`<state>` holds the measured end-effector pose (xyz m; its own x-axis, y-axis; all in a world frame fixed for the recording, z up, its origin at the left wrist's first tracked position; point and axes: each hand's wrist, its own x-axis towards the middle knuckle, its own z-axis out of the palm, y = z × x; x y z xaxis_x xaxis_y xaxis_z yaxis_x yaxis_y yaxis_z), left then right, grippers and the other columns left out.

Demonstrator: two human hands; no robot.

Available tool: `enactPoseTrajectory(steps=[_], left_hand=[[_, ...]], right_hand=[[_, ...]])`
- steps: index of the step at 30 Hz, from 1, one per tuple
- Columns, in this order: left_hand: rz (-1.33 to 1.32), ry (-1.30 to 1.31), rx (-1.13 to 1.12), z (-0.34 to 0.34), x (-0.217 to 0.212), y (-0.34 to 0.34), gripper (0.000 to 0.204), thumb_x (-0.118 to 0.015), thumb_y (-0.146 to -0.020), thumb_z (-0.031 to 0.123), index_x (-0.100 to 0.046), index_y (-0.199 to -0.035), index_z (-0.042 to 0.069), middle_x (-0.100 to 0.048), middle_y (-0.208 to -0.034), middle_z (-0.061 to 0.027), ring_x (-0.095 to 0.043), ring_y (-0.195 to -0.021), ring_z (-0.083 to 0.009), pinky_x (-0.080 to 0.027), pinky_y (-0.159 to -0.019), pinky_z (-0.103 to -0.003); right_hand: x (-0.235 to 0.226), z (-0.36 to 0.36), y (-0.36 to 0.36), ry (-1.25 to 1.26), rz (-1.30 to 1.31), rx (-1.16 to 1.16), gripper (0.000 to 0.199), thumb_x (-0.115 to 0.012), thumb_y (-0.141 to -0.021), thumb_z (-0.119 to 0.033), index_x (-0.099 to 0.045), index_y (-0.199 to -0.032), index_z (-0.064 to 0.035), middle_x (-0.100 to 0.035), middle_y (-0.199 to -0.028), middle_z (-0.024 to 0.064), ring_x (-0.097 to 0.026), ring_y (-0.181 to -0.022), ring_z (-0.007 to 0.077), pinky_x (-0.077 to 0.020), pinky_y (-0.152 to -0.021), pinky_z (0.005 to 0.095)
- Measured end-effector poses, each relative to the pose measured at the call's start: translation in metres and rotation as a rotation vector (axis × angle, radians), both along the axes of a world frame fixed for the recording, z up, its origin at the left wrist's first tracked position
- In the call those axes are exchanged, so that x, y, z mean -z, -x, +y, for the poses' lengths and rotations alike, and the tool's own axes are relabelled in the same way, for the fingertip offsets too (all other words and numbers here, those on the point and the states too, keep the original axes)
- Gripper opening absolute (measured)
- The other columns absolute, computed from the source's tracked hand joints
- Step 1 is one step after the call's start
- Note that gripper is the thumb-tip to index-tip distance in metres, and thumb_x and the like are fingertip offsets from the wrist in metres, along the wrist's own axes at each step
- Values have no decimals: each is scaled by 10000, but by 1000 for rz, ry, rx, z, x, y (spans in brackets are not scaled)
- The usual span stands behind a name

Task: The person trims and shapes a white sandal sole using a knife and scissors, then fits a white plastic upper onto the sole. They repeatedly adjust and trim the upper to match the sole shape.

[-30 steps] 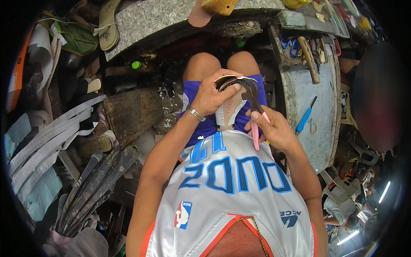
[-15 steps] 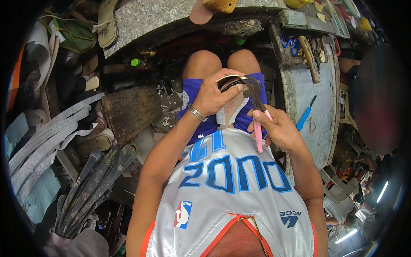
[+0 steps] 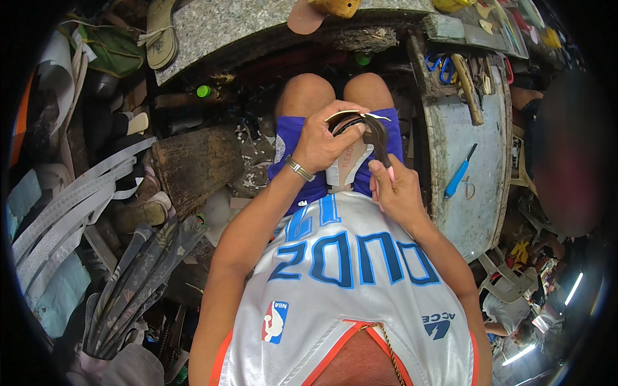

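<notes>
Over my lap, my left hand (image 3: 322,141) is closed around a curved shoe part (image 3: 343,117) with a dark band and a pale edge; its exact kind is hard to make out. My right hand (image 3: 398,193) grips the pink handles of dark-jawed pincers (image 3: 380,136). The jaws curve up against the shoe part beside my left fingertips. Whether they bite on it is hidden. Below my left fingers, a beige and white sole-shaped piece (image 3: 347,164) with red print lies between my thighs.
A stone slab (image 3: 225,35) crosses the far side. On the right bench (image 3: 473,206) are a blue-handled tool (image 3: 458,180), blue-handled scissors (image 3: 441,67) and a wooden-handled tool (image 3: 468,90). A wooden block (image 3: 196,170), pale strips (image 3: 71,193) and dark patterned strips (image 3: 138,283) crowd the left.
My right hand has shifted slightly left and up, and its fingers have closed further over the pink handles, which stood apart before. My left hand has barely moved.
</notes>
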<state>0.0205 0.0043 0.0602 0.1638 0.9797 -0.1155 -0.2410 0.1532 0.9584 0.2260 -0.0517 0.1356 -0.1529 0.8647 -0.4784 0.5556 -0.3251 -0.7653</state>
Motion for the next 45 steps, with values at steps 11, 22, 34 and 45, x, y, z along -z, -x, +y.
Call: enactPoseTrajectory(steps=[11, 22, 34, 45], left_hand=[[19, -4, -9, 2, -1, -1, 261, -742, -1046, 58, -731, -1304, 20, -815, -1294, -110, -764, -1168, -163, -608, -1046, -336], [-28, 4, -63, -1, 8, -3, 232, -727, -1034, 18, -732, -1266, 8, -817, -1294, -136, -775, -1174, -186, -612, -1048, -341], [-5, 26, -42, -4, 10, -2, 231, -717, -1024, 23, -754, -1252, 18, -817, -1301, -144, -774, -1172, -191, -615, -1046, -342], [-51, 88, 75, -3, 11, 7, 277, -756, -1004, 38, -744, -1281, 31, -802, -1344, -147, -754, -1231, -200, -592, -1107, -364]], right_hand=[[-15, 15, -5, 95, 93, 31, 453, -654, -1176, -403, -677, -951, -10, -673, -628, 51, -660, -518, 130, -509, -500, 330], [24, 8, -10, -176, 8, -88, 355, -705, -1149, -302, -693, -975, 7, -691, -624, 78, -687, -518, 172, -519, -513, 346], [35, 0, -21, -274, -36, -158, 284, -729, -1128, -249, -689, -1002, 2, -717, -662, 118, -728, -564, 262, -548, -551, 394], [17, -3, -27, -204, -65, -211, 302, -724, -1127, -276, -695, -1044, 12, -704, -698, 178, -730, -609, 356, -538, -578, 456]])
